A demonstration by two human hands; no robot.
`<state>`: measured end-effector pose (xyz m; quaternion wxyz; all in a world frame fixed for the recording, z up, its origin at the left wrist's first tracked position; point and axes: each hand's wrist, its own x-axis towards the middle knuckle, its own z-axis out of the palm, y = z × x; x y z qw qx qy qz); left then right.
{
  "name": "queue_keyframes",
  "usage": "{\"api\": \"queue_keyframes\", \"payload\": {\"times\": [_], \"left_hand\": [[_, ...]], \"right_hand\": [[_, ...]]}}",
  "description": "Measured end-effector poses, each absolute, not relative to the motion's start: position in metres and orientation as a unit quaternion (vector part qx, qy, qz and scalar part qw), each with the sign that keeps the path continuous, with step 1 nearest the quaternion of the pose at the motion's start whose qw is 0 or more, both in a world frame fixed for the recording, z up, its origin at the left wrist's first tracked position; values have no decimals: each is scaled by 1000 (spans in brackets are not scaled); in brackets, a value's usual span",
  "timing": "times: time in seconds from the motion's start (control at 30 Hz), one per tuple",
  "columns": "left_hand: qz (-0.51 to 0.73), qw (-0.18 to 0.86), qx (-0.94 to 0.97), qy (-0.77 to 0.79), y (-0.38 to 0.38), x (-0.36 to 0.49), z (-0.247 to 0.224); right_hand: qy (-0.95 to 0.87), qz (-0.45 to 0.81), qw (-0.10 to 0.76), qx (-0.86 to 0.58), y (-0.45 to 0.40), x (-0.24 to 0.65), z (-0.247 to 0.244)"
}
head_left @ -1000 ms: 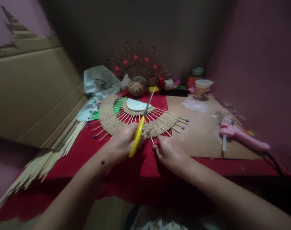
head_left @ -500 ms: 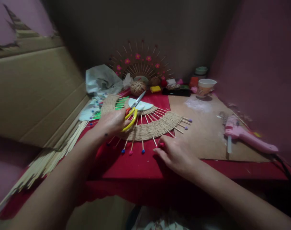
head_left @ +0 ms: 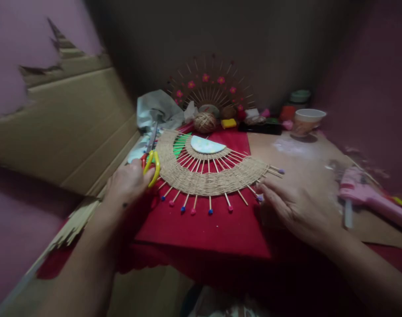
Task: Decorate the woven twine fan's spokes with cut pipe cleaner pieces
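Note:
Scissors (head_left: 152, 165) with yellow and red handles are in my left hand (head_left: 126, 182), blades pointing up and away, at the fan's left side. The woven fan (head_left: 207, 184) lies on the red cloth, a half ring of tan cord around light sticks. Blue, pink and lilac beads tip several outer sticks; one stick at lower right has a bare end. At its centre sits a pale half disc (head_left: 207, 145). Fingers of my right hand (head_left: 290, 209) close at a stick near the fan's right end, beside a lilac bead (head_left: 259, 199).
A pink glue gun (head_left: 366, 193) lies on a cardboard sheet (head_left: 287, 163) at right. Behind stand a paper cup (head_left: 307, 123), a ball of cord (head_left: 205, 123) and a flowered fan (head_left: 206, 86). Loose sticks (head_left: 77, 222) lie left, beside a cardboard wall (head_left: 72, 132).
My left hand has moved the scissors left, off the pale half disc. My right hand has left a pink bead, now seen on its stick, and shifted right along the fan. The view has turned left.

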<state>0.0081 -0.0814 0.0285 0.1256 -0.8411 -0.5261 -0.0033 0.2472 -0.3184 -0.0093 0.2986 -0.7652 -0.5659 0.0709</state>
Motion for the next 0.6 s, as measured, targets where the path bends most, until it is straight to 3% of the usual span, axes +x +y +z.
{"api": "queue_keyframes", "payload": {"times": [0.17, 0.4, 0.6], "left_hand": [[37, 98, -768, -632, -97, -27, 23], [94, 48, -752, -651, -111, -48, 9], [56, 74, -771, -631, -103, -57, 7]], "right_hand": [[-574, 22, 339, -745, -314, 247, -20], [-597, 34, 348, -723, -312, 247, -22], [-588, 7, 340, -734, -315, 252, -25]]}}
